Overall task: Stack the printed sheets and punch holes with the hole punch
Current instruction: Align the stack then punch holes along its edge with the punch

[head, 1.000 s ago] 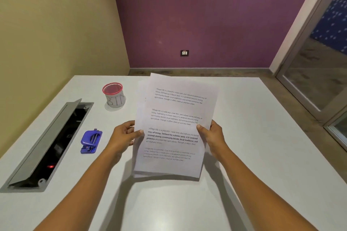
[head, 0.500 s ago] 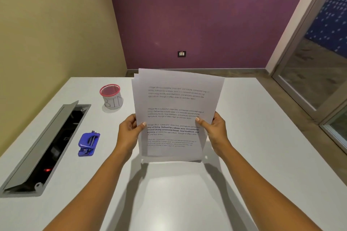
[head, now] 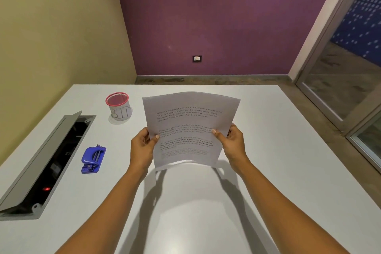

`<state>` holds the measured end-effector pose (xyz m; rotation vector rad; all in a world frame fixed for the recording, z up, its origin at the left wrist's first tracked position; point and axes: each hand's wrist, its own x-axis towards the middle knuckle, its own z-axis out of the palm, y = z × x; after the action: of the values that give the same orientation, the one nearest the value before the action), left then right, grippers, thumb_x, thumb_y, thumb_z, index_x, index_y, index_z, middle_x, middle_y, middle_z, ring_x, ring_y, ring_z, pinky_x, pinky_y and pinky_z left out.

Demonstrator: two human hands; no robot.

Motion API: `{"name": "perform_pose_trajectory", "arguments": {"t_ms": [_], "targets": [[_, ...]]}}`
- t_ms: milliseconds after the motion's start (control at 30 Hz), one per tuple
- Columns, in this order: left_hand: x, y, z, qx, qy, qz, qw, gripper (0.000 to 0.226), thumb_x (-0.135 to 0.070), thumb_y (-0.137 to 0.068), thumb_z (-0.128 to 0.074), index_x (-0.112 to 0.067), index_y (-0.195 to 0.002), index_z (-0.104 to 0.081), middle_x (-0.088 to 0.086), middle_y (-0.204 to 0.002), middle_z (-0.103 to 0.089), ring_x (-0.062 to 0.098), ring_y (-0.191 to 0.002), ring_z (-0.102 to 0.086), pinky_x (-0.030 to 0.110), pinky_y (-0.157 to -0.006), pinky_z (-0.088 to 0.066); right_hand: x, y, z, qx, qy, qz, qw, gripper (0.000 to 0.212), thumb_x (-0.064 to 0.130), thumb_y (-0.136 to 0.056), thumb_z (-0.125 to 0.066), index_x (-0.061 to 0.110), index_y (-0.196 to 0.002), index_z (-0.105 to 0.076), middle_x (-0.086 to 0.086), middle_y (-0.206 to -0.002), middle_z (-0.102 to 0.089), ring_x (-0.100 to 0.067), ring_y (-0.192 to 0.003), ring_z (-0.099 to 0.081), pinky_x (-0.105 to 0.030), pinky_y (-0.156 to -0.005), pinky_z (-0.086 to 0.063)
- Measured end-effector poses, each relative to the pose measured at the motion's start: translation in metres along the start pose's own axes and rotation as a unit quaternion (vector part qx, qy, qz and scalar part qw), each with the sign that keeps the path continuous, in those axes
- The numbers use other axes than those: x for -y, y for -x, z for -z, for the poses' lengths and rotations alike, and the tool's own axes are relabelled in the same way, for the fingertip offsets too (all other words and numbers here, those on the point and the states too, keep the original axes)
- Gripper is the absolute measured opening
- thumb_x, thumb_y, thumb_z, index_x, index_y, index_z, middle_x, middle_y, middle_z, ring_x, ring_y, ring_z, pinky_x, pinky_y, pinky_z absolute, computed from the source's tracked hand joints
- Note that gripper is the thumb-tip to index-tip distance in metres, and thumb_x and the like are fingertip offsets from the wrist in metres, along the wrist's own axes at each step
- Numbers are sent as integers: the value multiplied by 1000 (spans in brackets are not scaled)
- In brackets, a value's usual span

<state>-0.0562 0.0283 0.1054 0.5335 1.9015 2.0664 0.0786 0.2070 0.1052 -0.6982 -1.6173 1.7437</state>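
The printed sheets (head: 190,128) stand nearly upright above the middle of the white table (head: 288,150), bowed slightly, their bottom edge lifted off it. The left hand (head: 142,146) pinches their nine o'clock edge, the right hand (head: 233,142) their three o'clock edge. The blue hole punch (head: 93,159) lies well apart at nine o'clock; a red-rimmed cup (head: 119,105) sits at ten o'clock.

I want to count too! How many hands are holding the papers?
2. The left hand grips the left edge of the printed sheets, and the right hand grips the right edge. Both hold the sheets up above the white table.
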Motion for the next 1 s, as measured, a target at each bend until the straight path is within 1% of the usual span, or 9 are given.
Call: {"name": "perform_pose_trajectory", "arguments": {"t_ms": [133,267,333,600,667,800,867,933,1000], "targets": [[0,2,4,9,-2,-6,1000,30,5,-85,-55,-24,-92,-61,-11,-94,-67,-8,-81,-64,7,-70,-49,0,1,3,0,14,16,1000,25,8,-84,-65,28,-99,-58,12,-95,-67,2,-78,-67,-10,-61,-52],[13,8,9,-5,-19,31,999,27,3,-86,-55,-23,-89,-62,-10,-92,-67,5,-88,-63,15,-78,-46,-14,7,8,3,46,-15,999,23,8,-85,-64,19,-104,-58,1,-102,-66,-9,-89,-63,-16,-69,-51],[16,9,8,-18,-32,43,998,24,2,-87,-55,-20,-89,-64,-8,-91,-67,7,-87,-62,18,-80,-44,-18,8,7,-1,54,-24,998,20,9,-87,-61,19,-105,-58,0,-102,-65,-8,-88,-61,-17,-69,-49],[-3,1,5,-26,-42,10,999,24,-3,-87,-56,-25,-89,-64,-11,-89,-68,-1,-81,-62,7,-68,-47,-4,3,2,-34,57,11,998,18,11,-87,-61,24,-98,-59,18,-90,-64,7,-74,-64,-3,-58,-47],[-1,3,7,-29,-50,17,998,20,-4,-86,-58,-20,-95,-63,-6,-93,-68,5,-86,-63,13,-74,-46,-7,6,5,-30,68,12,997,19,11,-86,-63,26,-95,-58,15,-91,-65,2,-81,-63,-6,-62,-50],[10,8,8,-41,-66,51,996,24,-1,-88,-54,-9,-109,-63,-1,-103,-65,18,-92,-61,26,-83,-45,-18,11,8,-15,88,1,996,13,7,-87,-60,19,-91,-59,7,-91,-67,-12,-88,-63,-16,-71,-51],[10,7,7,-42,-77,53,995,24,-2,-88,-54,-7,-110,-63,-1,-101,-65,17,-88,-61,21,-77,-45,-18,13,6,-19,96,0,995,16,8,-88,-59,24,-87,-59,12,-89,-66,-8,-85,-63,-13,-67,-51],[7,5,5,-42,-81,44,995,23,-3,-88,-54,-10,-109,-64,-3,-98,-65,9,-81,-62,15,-69,-44,-14,12,3,-28,103,9,994,20,10,-88,-59,28,-82,-58,14,-86,-66,-5,-82,-63,-13,-67,-50],[2,3,3,-39,-78,34,996,23,-3,-88,-54,-15,-104,-64,-4,-97,-66,1,-79,-60,12,-67,-43,-10,9,2,-38,104,20,994,21,10,-88,-59,30,-80,-58,15,-85,-66,-5,-81,-63,-13,-69,-49]]}}
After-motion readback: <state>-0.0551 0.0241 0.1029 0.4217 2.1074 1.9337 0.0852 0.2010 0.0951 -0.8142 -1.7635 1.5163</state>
